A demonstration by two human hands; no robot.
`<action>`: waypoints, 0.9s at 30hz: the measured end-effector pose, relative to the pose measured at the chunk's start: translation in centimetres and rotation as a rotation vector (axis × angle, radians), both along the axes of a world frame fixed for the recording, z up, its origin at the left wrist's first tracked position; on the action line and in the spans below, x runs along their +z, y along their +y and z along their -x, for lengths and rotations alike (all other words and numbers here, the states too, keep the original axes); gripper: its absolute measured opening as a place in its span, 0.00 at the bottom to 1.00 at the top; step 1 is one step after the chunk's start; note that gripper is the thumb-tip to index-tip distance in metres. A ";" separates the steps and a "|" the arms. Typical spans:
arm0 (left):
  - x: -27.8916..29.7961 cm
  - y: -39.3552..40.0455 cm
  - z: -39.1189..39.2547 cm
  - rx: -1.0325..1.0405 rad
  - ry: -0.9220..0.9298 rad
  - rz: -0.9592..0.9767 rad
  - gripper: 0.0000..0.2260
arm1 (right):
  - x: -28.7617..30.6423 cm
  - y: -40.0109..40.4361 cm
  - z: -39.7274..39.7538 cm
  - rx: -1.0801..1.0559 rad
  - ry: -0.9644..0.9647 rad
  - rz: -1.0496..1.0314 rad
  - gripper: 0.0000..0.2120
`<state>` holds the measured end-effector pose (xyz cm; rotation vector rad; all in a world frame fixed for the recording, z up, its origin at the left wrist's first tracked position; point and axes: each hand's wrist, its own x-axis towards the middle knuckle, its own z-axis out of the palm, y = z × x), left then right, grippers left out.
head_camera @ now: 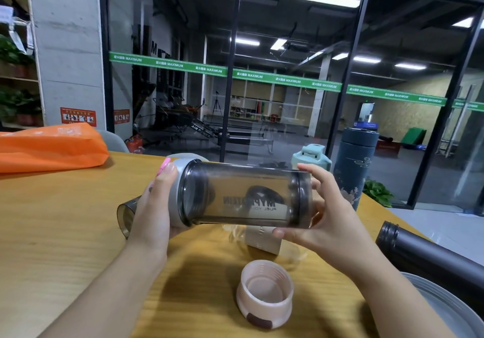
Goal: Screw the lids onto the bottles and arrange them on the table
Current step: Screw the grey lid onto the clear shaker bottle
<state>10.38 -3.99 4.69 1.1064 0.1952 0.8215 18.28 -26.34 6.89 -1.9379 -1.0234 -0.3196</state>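
Smoky shaker bottle (243, 193) held level above the bench (65, 233), roughly mid-frame; taken as landmark for all positions below. Left hand (154, 206) wrapped around the grey lid (178, 193) at the bottle's left end; right hand (322, 214) clamped on the base end, thumb beneath, fingers over the top. Lid sits on the mouth; whether it is threaded fully home cannot be told. Judged step: tightening this lid.

Done so far, as it appears:
- dark blue flask (355, 170), behind-right of the shaker, upright with cap on
- mint bottle (310, 156), just behind the shaker, lid on, mostly hidden

Left to do, as it appears:
- black flask (429, 253), lower right of the shaker, lying on its side, threaded neck bare
- pink lid (264, 293), below the shaker, mouth up, loose
- pale bottle (262, 238) directly under the shaker, partly hidden; whether it is lidded cannot be told
- smoky open cup (125, 217), lower left, behind the left wrist; purpose unclear

Other: orange bag (49, 149) far left of the shaker, well clear. Grey round object (445, 309) at the lower right edge, only partly visible.

In the way: the pale bottle and pink lid lie right beneath the shaker, so setting it down needs a spot to one side
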 end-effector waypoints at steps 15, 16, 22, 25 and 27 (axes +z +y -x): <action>0.0 -0.1 0.2 -0.031 -0.012 -0.081 0.16 | -0.3 0.0 -0.1 -0.187 0.041 0.042 0.38; 0.0 -0.2 0.3 -0.034 -0.012 -0.083 0.15 | -0.3 0.0 0.0 -0.194 0.057 0.040 0.37; 0.0 -0.4 0.3 -0.074 -0.048 -0.130 0.14 | -0.4 0.0 -0.4 -0.268 0.098 0.024 0.33; -0.3 -0.4 0.2 -0.097 -0.073 -0.161 0.19 | -0.3 -0.1 -0.5 -0.269 0.106 0.022 0.32; -0.3 -0.2 0.1 -0.100 -0.079 -0.180 0.27 | -0.4 -0.1 -0.6 -0.252 0.111 0.014 0.32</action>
